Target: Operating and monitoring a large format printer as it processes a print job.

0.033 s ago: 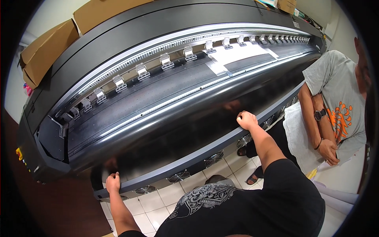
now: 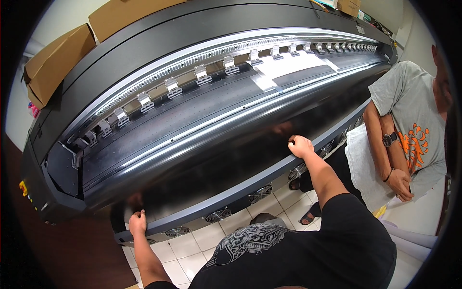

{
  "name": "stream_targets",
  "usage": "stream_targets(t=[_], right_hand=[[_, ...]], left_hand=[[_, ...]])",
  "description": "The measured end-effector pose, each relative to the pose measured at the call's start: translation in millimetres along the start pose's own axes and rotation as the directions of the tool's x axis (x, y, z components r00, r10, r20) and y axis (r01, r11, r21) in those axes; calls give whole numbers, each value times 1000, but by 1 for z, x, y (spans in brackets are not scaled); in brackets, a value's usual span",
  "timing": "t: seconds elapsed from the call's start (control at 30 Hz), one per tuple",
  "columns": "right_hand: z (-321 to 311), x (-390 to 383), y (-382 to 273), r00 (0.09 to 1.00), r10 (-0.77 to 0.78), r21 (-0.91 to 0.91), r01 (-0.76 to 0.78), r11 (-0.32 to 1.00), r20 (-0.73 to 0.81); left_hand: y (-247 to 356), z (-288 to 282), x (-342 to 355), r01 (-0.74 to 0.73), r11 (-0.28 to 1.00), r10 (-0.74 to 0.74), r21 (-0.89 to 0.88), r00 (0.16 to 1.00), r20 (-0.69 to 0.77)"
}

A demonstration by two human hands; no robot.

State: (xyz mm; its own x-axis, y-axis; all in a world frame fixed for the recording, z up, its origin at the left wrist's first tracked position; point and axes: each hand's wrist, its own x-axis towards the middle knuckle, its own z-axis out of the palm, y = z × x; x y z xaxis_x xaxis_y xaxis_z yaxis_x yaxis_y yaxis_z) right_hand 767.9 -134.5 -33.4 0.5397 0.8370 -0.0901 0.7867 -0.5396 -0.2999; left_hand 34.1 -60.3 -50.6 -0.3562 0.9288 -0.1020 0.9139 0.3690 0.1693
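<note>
My left hand [image 2: 137, 222] grips the long grey front bar [image 2: 221, 202] of a wide black printer near the bar's left end, thumb raised along its inner side. My right hand [image 2: 301, 146] holds the same bar farther right, fingers bent over it. Between bar and printer bed is a glossy black curved panel [image 2: 211, 168]. The bed [image 2: 183, 113] has a metal rail with several pinch-roller clamps [image 2: 202, 74]. A white sheet [image 2: 293, 67] lies on the bed under the rollers at the right, with metallic strips at its sides. Round fan grilles [image 2: 261, 192] line the bar's underside.
A person [image 2: 409, 135] in a grey shirt stands at the right with arms together. Cardboard pieces [image 2: 57, 62] rest on the printer's left top, a small box [image 2: 348, 7] at the back right. A tiled floor [image 2: 175, 257] shows below.
</note>
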Motion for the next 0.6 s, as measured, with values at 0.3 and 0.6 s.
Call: stream_targets(t=[0.3,0.6], right_hand=[[-4,2,-5,996,84,42,-84,996,-9],[-1,4,1,1000,-4,4,4,1000,11]], left_hand=[[4,-5,0,-1,1000,1,-8,1000,22],[14,-10,-5,-15,1000,15,4,1000,21]])
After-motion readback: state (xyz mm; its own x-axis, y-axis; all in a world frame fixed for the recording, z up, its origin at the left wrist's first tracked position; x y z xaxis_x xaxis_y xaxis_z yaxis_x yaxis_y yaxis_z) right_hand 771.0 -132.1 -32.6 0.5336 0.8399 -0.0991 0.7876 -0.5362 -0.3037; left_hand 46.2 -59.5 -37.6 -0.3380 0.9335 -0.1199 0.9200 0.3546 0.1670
